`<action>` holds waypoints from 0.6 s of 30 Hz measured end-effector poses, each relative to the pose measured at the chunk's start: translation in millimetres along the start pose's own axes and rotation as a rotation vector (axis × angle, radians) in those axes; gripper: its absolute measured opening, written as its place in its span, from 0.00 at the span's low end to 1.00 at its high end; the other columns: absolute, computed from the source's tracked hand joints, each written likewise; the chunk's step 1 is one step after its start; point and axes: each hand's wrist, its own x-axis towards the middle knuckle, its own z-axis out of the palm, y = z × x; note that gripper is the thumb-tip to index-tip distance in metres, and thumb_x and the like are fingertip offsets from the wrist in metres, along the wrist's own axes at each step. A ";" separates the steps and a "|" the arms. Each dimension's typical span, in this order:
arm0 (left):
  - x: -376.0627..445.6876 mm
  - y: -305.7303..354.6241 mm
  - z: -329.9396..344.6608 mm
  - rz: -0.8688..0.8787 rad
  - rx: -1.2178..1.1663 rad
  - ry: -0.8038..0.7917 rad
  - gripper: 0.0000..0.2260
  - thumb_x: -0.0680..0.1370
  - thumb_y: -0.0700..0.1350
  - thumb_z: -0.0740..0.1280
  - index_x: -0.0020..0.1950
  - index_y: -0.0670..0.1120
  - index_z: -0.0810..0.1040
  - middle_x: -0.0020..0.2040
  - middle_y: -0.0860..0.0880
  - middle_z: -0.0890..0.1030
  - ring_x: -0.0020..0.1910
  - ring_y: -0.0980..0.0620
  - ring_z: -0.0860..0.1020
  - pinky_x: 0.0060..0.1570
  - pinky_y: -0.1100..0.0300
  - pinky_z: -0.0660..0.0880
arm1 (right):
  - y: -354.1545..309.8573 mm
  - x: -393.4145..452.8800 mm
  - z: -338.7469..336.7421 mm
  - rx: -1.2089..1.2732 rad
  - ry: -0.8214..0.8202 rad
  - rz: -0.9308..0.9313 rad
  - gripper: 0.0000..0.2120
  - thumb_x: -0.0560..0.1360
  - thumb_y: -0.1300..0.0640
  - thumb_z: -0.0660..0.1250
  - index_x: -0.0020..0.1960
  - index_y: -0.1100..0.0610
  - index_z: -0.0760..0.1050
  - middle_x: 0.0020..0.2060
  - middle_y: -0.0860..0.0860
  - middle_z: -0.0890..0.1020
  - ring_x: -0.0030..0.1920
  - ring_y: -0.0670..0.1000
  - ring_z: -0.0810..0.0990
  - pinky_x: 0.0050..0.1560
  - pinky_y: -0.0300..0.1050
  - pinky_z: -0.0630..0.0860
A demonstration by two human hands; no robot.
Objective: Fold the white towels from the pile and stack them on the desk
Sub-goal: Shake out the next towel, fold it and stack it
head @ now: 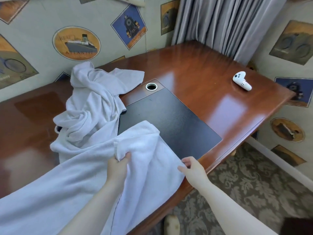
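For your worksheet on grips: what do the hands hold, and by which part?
Both hold the white towel: left hand grips a bunched fold, right hand pinches its right edge.

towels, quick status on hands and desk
Left hand grips a bunched fold of the near towel; right hand pinches its edge. Rest of pile unfolded, nothing stacked. White controller sits far right, clear of the work.

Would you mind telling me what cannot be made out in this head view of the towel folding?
- Towel in both hands: its left end runs past the frame edge.
- Pile: how many towels it holds; the folds hide that.
- Right hand: its fingertips sit at the towel's edge, the grip unclear.
- Dark mat: its near left corner lies under the towel.
- White controller: markings too small.
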 end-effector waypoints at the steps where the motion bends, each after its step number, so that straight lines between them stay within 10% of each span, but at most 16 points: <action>1: 0.7 1.3 -2.8 0.006 -0.034 -0.008 0.04 0.78 0.40 0.68 0.46 0.47 0.82 0.45 0.50 0.84 0.45 0.50 0.81 0.49 0.53 0.75 | 3.2 -2.2 4.4 -0.023 -0.022 0.003 0.10 0.74 0.48 0.68 0.53 0.46 0.71 0.48 0.40 0.78 0.46 0.42 0.77 0.44 0.40 0.75; 9: -18.8 -8.1 11.8 -0.039 -0.017 -0.130 0.02 0.77 0.41 0.70 0.48 0.47 0.83 0.43 0.53 0.86 0.47 0.53 0.82 0.48 0.56 0.76 | -9.7 -18.0 -30.8 0.050 -0.193 -0.226 0.16 0.72 0.45 0.70 0.40 0.55 0.68 0.32 0.45 0.71 0.32 0.45 0.67 0.37 0.44 0.63; 13: -30.3 -6.0 19.9 0.036 0.062 -0.235 0.06 0.79 0.44 0.68 0.43 0.46 0.83 0.38 0.54 0.83 0.40 0.55 0.79 0.44 0.60 0.74 | -0.7 -23.2 -36.1 -0.326 0.046 -0.192 0.12 0.73 0.41 0.66 0.41 0.46 0.67 0.32 0.47 0.75 0.32 0.46 0.71 0.34 0.44 0.65; 18: -77.4 -18.2 52.4 0.217 0.467 -0.568 0.12 0.82 0.53 0.61 0.39 0.59 0.76 0.32 0.64 0.75 0.34 0.64 0.72 0.36 0.71 0.67 | 20.2 -37.4 -15.3 0.089 0.141 -0.006 0.06 0.72 0.51 0.71 0.46 0.48 0.74 0.35 0.46 0.80 0.39 0.46 0.78 0.41 0.45 0.76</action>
